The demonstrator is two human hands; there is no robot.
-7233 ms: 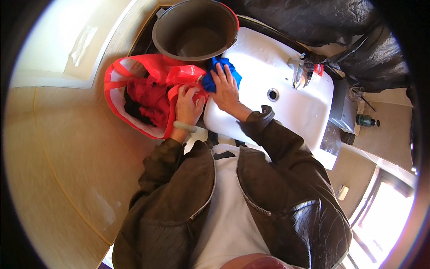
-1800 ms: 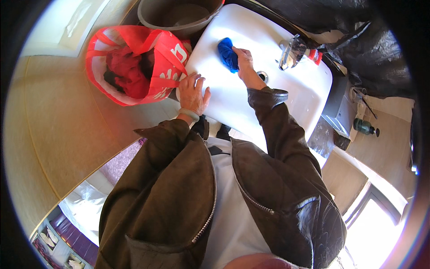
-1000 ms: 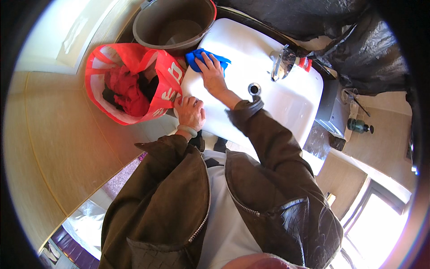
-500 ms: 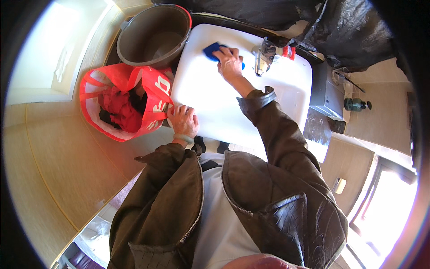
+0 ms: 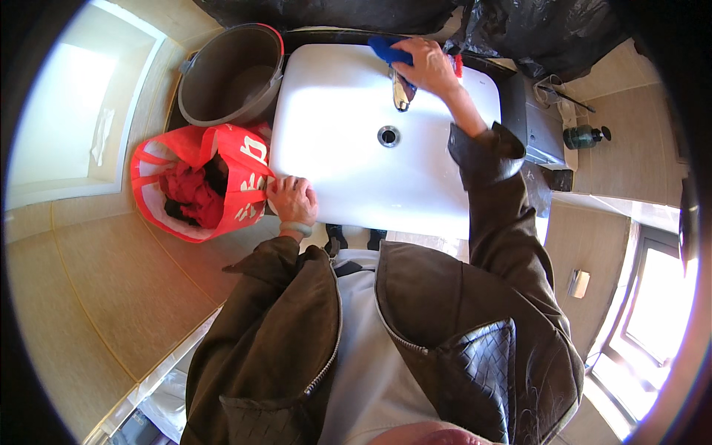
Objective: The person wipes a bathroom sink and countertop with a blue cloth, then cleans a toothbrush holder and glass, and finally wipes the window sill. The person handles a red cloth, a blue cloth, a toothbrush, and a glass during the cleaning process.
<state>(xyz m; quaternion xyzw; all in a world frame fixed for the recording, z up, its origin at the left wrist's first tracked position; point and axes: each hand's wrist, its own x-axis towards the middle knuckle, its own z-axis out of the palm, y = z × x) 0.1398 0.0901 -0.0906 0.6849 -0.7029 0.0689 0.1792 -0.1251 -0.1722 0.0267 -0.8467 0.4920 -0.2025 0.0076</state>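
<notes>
A: Where is the blue cloth [image 5: 386,52] in this frame?

B: At the sink's back edge, by the upper end of the tap [image 5: 401,96], bunched in your right hand [image 5: 429,65]. Your fingers are bent around it, with a fold sticking out to the left; whether the cloth touches the tap, the angle does not tell.

A: And what lies in front of you?

B: A white sink [image 5: 334,111], its round drain [image 5: 389,136] just in front of the spout.

A: Your left hand [image 5: 293,199]?

B: It rests, fingers bent, at the sink's left front corner, a pale bracelet [image 5: 296,228] at the wrist. The fingertips are beside the red bag [image 5: 256,200]; whether they grip any part of it, one cannot tell.

A: What surrounds you?

B: To your left, the red bag gapes, with red fabric [image 5: 189,189] and something dark inside. Behind it a gray-brown bucket [image 5: 230,81] stands near the sink's back left corner. Black plastic sheeting [image 5: 534,37] hangs beyond the tap. To your right are a gray box [image 5: 540,133] beside the sink and a dark green bottle [image 5: 586,136]. You wear a dark brown jacket [image 5: 512,222].
</notes>
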